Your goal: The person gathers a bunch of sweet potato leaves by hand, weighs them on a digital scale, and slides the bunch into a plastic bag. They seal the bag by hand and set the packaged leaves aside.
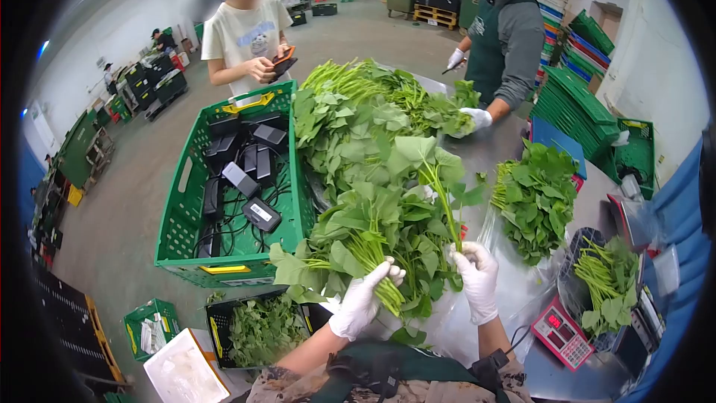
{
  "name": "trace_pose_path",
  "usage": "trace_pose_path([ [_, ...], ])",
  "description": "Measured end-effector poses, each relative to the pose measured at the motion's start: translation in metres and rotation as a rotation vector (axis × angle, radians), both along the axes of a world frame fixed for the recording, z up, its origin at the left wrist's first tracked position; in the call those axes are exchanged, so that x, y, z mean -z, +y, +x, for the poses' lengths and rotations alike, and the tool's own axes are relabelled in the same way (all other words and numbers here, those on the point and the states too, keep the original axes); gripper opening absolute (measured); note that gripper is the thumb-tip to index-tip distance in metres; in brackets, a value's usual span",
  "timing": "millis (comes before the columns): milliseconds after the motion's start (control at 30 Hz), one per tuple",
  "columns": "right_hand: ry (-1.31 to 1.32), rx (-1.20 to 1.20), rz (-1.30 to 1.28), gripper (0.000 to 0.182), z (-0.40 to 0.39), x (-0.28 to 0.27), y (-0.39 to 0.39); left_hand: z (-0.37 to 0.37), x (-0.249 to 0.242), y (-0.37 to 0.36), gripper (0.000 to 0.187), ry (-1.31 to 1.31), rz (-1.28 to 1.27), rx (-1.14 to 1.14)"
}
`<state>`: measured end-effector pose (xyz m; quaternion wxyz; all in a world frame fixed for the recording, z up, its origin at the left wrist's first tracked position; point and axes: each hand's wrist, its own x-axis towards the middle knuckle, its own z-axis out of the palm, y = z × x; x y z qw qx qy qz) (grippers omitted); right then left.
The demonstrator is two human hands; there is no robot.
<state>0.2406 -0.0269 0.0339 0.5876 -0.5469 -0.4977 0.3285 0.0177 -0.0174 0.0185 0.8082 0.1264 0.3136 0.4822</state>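
Note:
My left hand [367,298], in a white glove, is closed around a bunch of green leafy stems [371,248] above the metal table. To its right my right hand [477,277], gloved too, pinches a few long leafy stems [440,190] that stand upright from the fingers. Behind both hands a large heap of leafy greens [347,123] covers the table [488,151]. A gathered bunch of greens [538,205] lies on the right, and another bunch [608,280] rests beside a red scale [563,333].
A green crate [237,263] with black adapters and cables stands left of the heap. Below it are a black crate [216,336] of leaves and a white box [183,369]. Across the table, a co-worker [507,37] touches greens; another person [246,37] holds a device.

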Motion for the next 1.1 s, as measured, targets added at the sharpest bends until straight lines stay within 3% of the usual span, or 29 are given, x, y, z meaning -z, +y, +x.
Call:
trace_pose_path([
  [167, -0.28, -0.145, 0.153, 0.017, -0.042, -0.017, -0.017, 0.006, -0.008, -0.004, 0.028, 0.041, 0.103, -0.009],
  [267, -0.309, -0.261, 0.001, 0.016, -0.062, -0.02, -0.025, 0.005, 0.013, -0.007, 0.034, -0.005, 0.175, 0.04],
  [400, -0.323, -0.298, -0.02, 0.015, -0.064, -0.015, -0.025, -0.004, 0.022, -0.01, 0.042, -0.019, 0.326, 0.1],
  [600, -0.209, -0.237, -0.106, 0.016, -0.064, -0.011, -0.026, -0.008, 0.002, -0.016, 0.041, 0.056, 0.248, 0.165],
  [833, -0.4, -0.244, 0.035, 0.013, -0.068, -0.024, -0.034, -0.003, -0.003, -0.02, 0.034, 0.101, 0.283, 0.132],
  [1100, -0.206, -0.228, -0.044, 0.016, -0.068, -0.011, -0.04, -0.003, -0.016, -0.023, 0.028, 0.06, 0.127, 0.046],
])
